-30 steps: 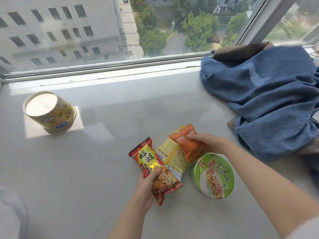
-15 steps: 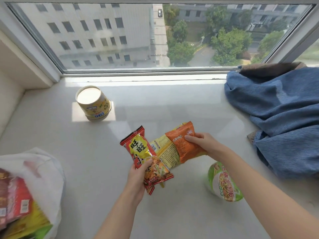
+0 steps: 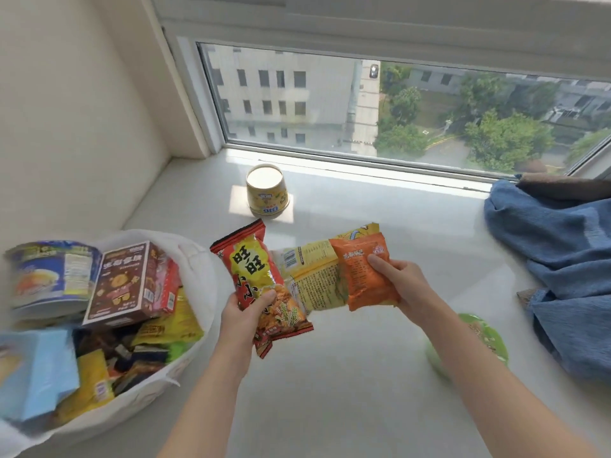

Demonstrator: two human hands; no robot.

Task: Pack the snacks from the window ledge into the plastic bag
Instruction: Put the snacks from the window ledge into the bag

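My left hand (image 3: 246, 314) grips a red and yellow snack packet (image 3: 256, 276) by its lower part, lifted above the ledge. My right hand (image 3: 401, 282) pinches an orange packet (image 3: 358, 272) together with a yellow packet (image 3: 312, 280) behind it. Both hands hover just right of the white plastic bag (image 3: 195, 259), which lies open at the left and holds several snacks, among them a brown box (image 3: 127, 284) and a blue cup (image 3: 49, 276). A green-lidded noodle cup (image 3: 482, 332) lies on the ledge, partly hidden by my right forearm.
A yellow cup (image 3: 267, 191) stands upside down near the window. A blue cloth (image 3: 562, 256) is heaped at the right over something brown. The cream wall closes off the ledge (image 3: 347, 375) at the left.
Both hands have lifted the three packets off the ledge and carried them left. My view has swung left too, so the filled plastic bag is now in full sight.
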